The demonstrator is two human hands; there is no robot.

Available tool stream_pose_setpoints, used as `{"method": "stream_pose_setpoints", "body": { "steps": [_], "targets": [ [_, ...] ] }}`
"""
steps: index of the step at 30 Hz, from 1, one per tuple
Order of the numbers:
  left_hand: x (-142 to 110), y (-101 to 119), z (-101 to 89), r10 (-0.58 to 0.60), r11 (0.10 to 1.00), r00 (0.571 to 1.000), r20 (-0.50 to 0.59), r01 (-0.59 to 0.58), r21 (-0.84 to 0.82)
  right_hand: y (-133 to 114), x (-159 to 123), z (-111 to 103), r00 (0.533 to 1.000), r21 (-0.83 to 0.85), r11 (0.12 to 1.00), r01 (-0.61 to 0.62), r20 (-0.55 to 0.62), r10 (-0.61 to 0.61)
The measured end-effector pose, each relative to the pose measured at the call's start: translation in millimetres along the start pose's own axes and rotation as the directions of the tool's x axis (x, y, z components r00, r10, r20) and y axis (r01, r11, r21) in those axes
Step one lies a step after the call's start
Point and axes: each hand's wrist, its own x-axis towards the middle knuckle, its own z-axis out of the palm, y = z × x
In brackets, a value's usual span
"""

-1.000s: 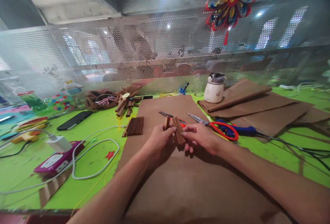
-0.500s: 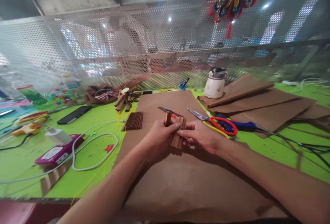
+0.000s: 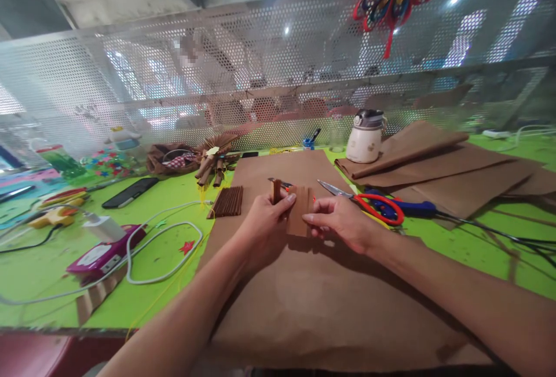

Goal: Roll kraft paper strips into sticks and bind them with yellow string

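Observation:
Between my two hands is a pleated strip of brown paper (image 3: 297, 215), held upright just above a large brown paper sheet (image 3: 278, 307). My left hand (image 3: 270, 220) is closed on its folded left part, thumb across the front. Fingers and thumb of my right hand (image 3: 339, 220) pinch the strip's right edge. Behind the hands lies a dark-bladed tool (image 3: 280, 183), partly hidden. Scissors with red handles (image 3: 382, 208) rest close to my right hand. A finished-looking pleated brown paper piece (image 3: 226, 201) lies left of my left hand.
A glue gun with a blue body (image 3: 412, 209) trails its cable rightward. Brown paper sheets (image 3: 434, 163) and a white jug (image 3: 364, 144) stand at the back right. To the left are a purple power strip (image 3: 102, 255), a white cable (image 3: 160, 281) and a black phone (image 3: 130, 193).
The strip between my hands has opened out, showing a wider flat face towards me. My right hand has shifted slightly right, and the camera view has moved a little.

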Motion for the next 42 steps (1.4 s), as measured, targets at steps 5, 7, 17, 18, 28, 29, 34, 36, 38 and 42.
{"method": "stream_pose_setpoints", "body": {
  "steps": [5,7,17,18,28,29,34,36,38,42],
  "targets": [
    [5.7,-3.7,-7.6,0.027,0.999,1.0,-0.016,-0.026,0.045,-2.6,-1.7,-0.6,1.0,0.044,0.999,0.016,0.005,-0.016],
    [7.2,-5.2,-10.4,0.038,0.998,0.998,-0.043,-0.035,0.061,-2.4,-1.4,-0.8,0.999,0.068,0.997,0.044,0.01,-0.045],
    [11.8,-8.4,-12.7,0.049,0.998,0.997,-0.06,-0.046,0.043,-4.9,-1.2,-1.6,0.995,0.031,0.994,0.103,0.011,-0.104],
    [11.9,-8.3,-12.6,0.05,0.998,0.997,-0.059,-0.048,0.04,-4.9,-1.1,-1.5,0.994,0.016,0.994,0.106,0.006,-0.106],
    [12.3,-6.4,-16.2,-0.017,0.998,0.989,-0.146,0.026,0.057,-4.1,0.3,-11.8,0.799,-0.84,0.378,0.39,0.104,-0.592],
    [11.1,-5.8,-15.6,-0.047,0.998,0.99,-0.136,0.052,0.034,-4.5,-0.6,-12.0,0.768,-0.888,0.253,0.385,0.155,-0.622],
    [0.8,0.9,-4.4,-0.147,0.989,0.986,0.077,0.145,0.033,-3.7,-5.5,-6.9,0.696,-0.946,-0.201,0.253,0.322,-0.641],
    [-2.1,3.4,0.5,-0.176,0.984,0.98,0.096,0.174,0.023,-2.1,-7.4,-3.0,0.698,-0.93,-0.261,0.259,0.367,-0.615],
    [-2.9,4.6,3.0,-0.201,0.978,0.976,0.08,0.204,-0.034,-0.6,-9.2,0.9,0.702,-0.913,-0.278,0.297,0.407,-0.585],
    [-0.9,4.8,2.2,-0.284,0.95,0.959,0.011,0.283,-0.134,0.6,-11.6,5.7,0.674,-0.884,-0.271,0.382,0.467,-0.573]
  ]
}}
